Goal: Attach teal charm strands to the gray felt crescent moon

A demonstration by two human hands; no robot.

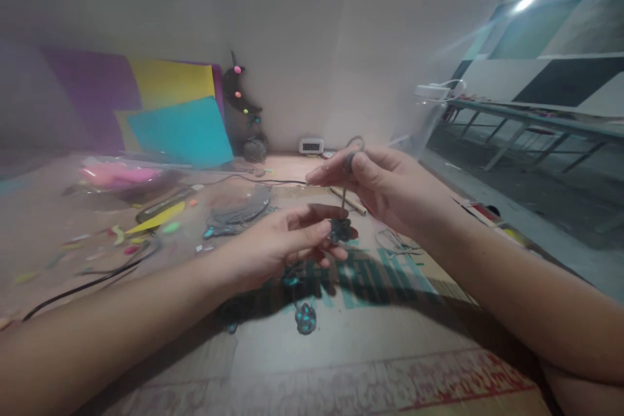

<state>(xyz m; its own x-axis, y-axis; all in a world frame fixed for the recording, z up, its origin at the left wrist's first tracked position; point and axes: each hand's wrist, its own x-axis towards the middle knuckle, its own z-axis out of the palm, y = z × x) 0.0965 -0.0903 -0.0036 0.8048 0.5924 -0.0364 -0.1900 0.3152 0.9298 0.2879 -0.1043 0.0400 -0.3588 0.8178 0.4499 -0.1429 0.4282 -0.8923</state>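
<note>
Currently, the left hand [287, 240] has thumb and fingers clamped on a small, dark, lumpy piece [340, 230] above the middle of the cardboard-covered bench [273, 351], while the right hand [385, 182] pinches a thin grey strand [344, 200] running up from it. A round black-and-turquoise ball [305, 318] lies toward the near edge; a white digital clock [311, 145] stands at the far edge.
</note>
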